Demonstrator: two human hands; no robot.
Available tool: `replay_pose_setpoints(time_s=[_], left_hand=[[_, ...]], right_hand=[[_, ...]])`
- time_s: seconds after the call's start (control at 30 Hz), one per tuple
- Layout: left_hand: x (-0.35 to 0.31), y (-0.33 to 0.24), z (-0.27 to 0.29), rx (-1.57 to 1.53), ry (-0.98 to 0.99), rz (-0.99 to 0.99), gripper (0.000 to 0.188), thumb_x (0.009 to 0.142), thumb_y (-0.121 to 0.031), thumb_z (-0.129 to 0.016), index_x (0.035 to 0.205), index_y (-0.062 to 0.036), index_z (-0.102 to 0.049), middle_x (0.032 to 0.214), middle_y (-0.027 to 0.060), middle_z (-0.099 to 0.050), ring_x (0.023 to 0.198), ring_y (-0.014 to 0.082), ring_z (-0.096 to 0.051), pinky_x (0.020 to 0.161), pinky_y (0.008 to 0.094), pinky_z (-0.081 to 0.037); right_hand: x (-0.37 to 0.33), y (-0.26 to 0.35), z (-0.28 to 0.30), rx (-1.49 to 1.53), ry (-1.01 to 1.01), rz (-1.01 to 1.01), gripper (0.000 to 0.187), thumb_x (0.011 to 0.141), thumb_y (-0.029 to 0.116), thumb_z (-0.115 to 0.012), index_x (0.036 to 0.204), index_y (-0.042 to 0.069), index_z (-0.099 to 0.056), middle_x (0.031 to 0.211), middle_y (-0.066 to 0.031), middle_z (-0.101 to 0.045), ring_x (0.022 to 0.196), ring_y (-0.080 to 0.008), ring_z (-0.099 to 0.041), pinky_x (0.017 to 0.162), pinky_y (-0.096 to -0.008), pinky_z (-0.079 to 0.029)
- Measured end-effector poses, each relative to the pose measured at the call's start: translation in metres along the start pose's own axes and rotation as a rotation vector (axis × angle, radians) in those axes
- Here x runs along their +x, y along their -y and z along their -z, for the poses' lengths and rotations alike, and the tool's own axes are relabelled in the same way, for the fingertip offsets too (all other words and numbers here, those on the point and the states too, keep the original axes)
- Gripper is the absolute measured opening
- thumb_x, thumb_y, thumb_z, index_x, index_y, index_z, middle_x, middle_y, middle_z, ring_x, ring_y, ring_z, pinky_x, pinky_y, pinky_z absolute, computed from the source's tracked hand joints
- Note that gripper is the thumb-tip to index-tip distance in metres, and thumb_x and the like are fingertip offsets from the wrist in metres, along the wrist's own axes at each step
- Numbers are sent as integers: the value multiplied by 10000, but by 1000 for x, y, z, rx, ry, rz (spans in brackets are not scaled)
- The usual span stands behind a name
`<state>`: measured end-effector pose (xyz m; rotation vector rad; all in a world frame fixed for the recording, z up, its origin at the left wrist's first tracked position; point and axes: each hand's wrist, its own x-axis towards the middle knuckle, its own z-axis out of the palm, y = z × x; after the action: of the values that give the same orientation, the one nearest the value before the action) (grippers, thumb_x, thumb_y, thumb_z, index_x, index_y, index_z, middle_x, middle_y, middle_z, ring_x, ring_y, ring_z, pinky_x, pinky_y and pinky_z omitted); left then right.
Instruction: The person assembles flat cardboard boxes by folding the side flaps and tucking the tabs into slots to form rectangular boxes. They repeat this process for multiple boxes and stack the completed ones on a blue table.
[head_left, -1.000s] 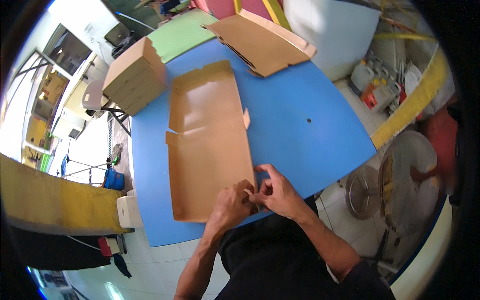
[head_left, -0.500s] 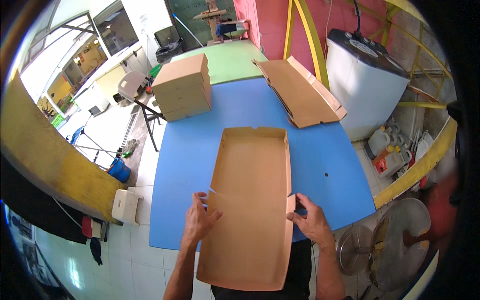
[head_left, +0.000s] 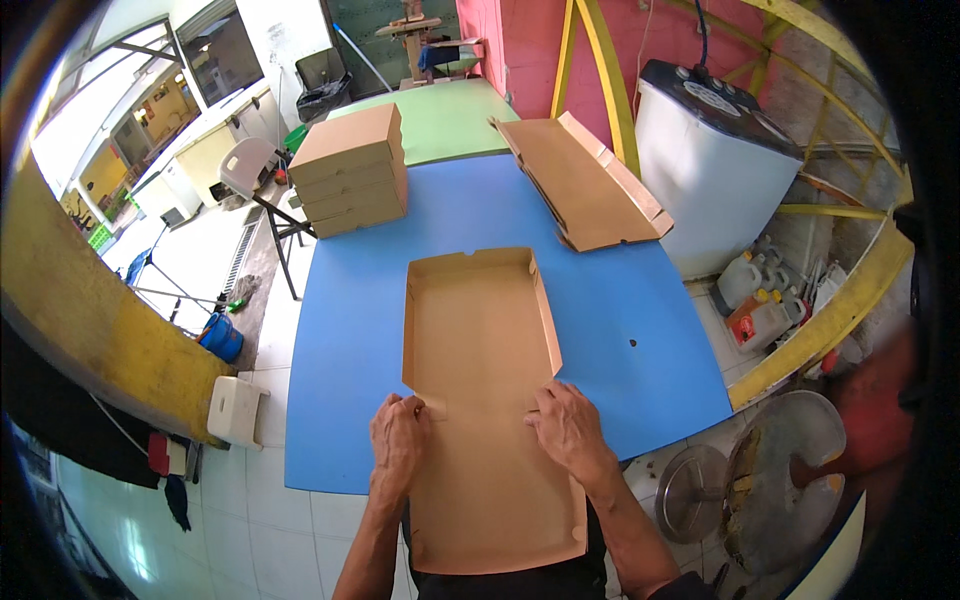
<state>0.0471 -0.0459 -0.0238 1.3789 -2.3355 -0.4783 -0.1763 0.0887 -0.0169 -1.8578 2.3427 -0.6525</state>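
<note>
A long, shallow brown cardboard box (head_left: 482,340) lies open in front of me, its inside facing up. Its far half rests on the blue table, and its near half reaches over the table's front edge toward my body. At the middle fold, my left hand (head_left: 400,438) has its fingers closed on the left side wall. Opposite it, my right hand (head_left: 568,428) pinches the right side wall at the same fold, thumb inward. Small tabs there are partly covered by my fingers. The box's far walls stand upright.
Closed brown boxes (head_left: 350,170) are stacked at the table's (head_left: 340,330) far left. Flat, partly folded cardboard blanks (head_left: 590,185) lie at the far right. Beyond stand a white washing machine (head_left: 705,165) and jugs (head_left: 765,315); a white stool (head_left: 237,411) sits at left.
Both hands have gone from loosely spread beside the box to closed on its side walls at the middle fold. The walls there are pressed inward, and the box has turned slightly.
</note>
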Motion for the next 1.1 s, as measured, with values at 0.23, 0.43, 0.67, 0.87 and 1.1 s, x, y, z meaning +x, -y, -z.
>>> replay_pose_setpoints(time_s=[0.23,0.43,0.67,0.87,1.1], left_hand=[[1,27,5,-577,-10,348,320,891,-113,-713,1143,45,-594,953,170,-715,767,240,-728,637,350,-564],[30,35,14,-635,255,384,376,927,-306,-706,981,67,-712,807,121,-714,681,165,-680,582,322,-538],[43,27,18,-481,272,330,329,917,-299,-707,941,28,-744,741,65,-678,641,132,-615,563,324,-501],[18,25,35,-525,171,120,288,926,-272,-657,964,12,-691,720,60,-654,677,127,-589,638,336,-499],[-40,29,25,-546,34,229,311,958,-255,-685,1066,36,-682,936,64,-736,814,138,-623,697,336,-513]], right_hand=[[16,-30,-4,587,-257,-457,299,941,182,-694,1087,-29,-539,930,-198,-682,744,-332,-701,683,-418,-544],[29,-27,0,617,-100,-443,541,947,358,-698,1254,-12,-448,934,-253,-708,904,-385,-720,750,-453,-558],[60,-34,-3,174,120,-411,566,951,495,-607,1137,-40,-610,932,-274,-699,887,-474,-672,796,-515,-545],[40,-27,17,399,61,-333,413,884,316,-708,1132,-8,-643,928,-198,-678,868,-358,-636,785,-457,-522],[-4,-16,41,691,121,-275,370,830,60,-746,1172,4,-618,917,-69,-639,838,-183,-590,763,-349,-511]])
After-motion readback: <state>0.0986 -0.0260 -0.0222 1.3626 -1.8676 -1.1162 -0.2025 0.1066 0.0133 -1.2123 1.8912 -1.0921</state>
